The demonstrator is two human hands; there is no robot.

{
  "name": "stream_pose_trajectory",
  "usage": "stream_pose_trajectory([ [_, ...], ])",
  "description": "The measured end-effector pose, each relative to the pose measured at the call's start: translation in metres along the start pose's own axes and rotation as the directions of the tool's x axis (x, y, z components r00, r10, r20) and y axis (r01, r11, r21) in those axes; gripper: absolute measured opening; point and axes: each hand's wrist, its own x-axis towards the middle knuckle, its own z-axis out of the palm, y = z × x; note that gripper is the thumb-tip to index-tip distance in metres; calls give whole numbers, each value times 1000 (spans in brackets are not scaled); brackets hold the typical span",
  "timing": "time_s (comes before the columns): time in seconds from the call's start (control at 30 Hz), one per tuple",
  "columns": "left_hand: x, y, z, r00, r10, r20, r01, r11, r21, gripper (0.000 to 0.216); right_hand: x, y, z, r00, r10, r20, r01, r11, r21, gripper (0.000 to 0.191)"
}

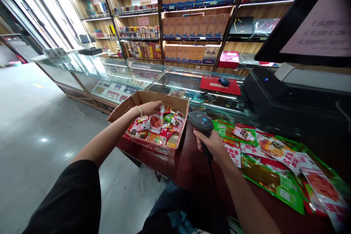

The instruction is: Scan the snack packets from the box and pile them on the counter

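Sleeve (74, 197) — box (172, 101) on brown tabletop (175, 172) — lit shelves (192, 38).

Box (153, 149) sits on the bench (189, 168), left side, loose packets (177, 122) inside. Left hand (151, 108) over the box, on one packet (156, 122). Right hand (210, 142) with scanner (201, 120) just right of the box. Packet pile (263, 175) on the bench, right of the scanner. Glass case (182, 80) behind the box; mat (210, 85) on top, mouse (224, 81) on the mat. Terminal (298, 58) at right, behind the pile. Shelves (160, 18) behind the case, cartons (190, 26) on them.
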Motion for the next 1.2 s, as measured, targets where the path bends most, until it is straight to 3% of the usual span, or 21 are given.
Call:
stream_pose_trajectory([
  [0.13, 3, -1, -12, 967, -130, -218, 69, 961, -269, 20, -3, -1, -7, 1000, -15, -5, 15, 1000, -5, 42],
  [0.2, 3, -1, -17, 932, -260, -254, 111, 869, -483, 17, -3, 1, -12, 1000, -24, -10, 23, 1000, -1, 42],
  [0.33, -2, 4, -22, 905, -374, -202, 47, 560, -827, 30, 1, 9, -20, 1000, -13, -28, 13, 1000, 7, 43],
  [0.53, -12, 23, -25, 937, -337, -92, -5, 249, -969, 26, -1, 14, -29, 998, -14, -67, 16, 999, 37, 44],
  [0.63, -8, 33, -18, 936, -338, -103, -51, 159, -986, 18, -5, 13, -34, 997, -18, -77, 24, 997, 73, 44],
  [0.73, 6, 46, -4, 920, -361, -151, -118, 111, -987, 12, -9, 11, -40, 995, -21, -93, 30, 994, 101, 44],
  [0.87, 28, 73, 16, 923, -335, -189, -163, 103, -981, 32, -15, 10, -46, 993, -26, -119, 37, 995, 89, 43],
  [1.03, 36, 115, 24, 885, -286, -368, -356, 97, -930, 34, -23, 6, -53, 988, -29, -153, 42, 996, 81, 44],
  [1.2, 41, 139, 14, 852, -286, -438, -360, 287, -888, 37, -31, -1, -58, 976, -43, -212, 62, 995, 82, 44],
])
